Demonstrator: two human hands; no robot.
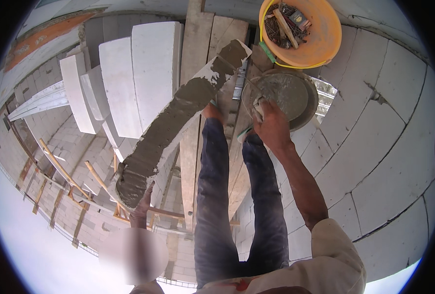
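Note:
A long white block (209,72) coated along its top face with grey mortar (166,130) slants from the planks down toward me. My left hand (141,202) grips under its near, lower end. My right hand (272,126) is closed around a trowel handle (258,106) at the near rim of a round pan of mortar (282,93). My legs in dark trousers stand on wooden planks (198,44) between the two hands.
An orange bucket (325,39) with nails and small tools sits beyond the pan. Stacked white blocks (151,68) lie left of the planks. A white block wall (384,127) curves along the right. Wooden trestles (60,171) stand far below on the left.

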